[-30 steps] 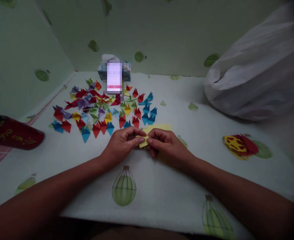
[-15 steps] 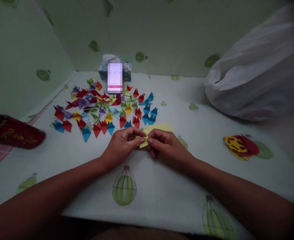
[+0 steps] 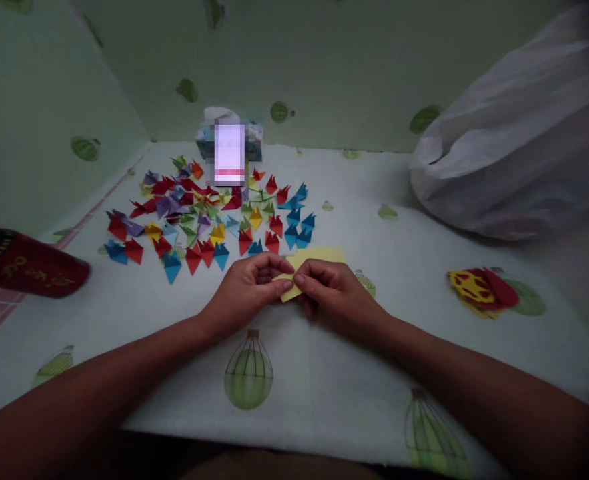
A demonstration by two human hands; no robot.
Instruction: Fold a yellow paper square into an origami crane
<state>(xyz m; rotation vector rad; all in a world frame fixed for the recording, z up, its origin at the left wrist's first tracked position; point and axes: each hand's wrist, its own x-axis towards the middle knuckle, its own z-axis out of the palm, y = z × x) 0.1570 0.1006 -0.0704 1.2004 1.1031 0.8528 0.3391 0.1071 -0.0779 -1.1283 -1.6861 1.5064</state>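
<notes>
Between my two hands is a small piece of folded yellow paper (image 3: pixel 289 293), pinched from both sides. My left hand (image 3: pixel 254 283) grips its left side with thumb and fingertips. My right hand (image 3: pixel 327 287) holds the right side, thumb and bent fingers pressed together, hiding part of the paper. Just behind my fingers, flat on the table, lies more yellow paper (image 3: pixel 324 254), partly covered by my hands. Beyond my left hand spreads a loose cluster of small folded paper birds (image 3: pixel 207 252) in red, blue, yellow, green and purple.
A dark red can (image 3: pixel 34 263) stands at the left. At the back, a lit phone (image 3: pixel 229 153) leans before a tissue box (image 3: pixel 255 141). To the right are a bulging white plastic bag (image 3: pixel 514 153) and red and yellow cut-outs (image 3: pixel 479 290) on the patterned tablecloth (image 3: pixel 324 373).
The paper between my fingers has tilted slightly, and its lower corner shows a little further down. My thumbs have shifted a bit on it. The other objects stay in place.
</notes>
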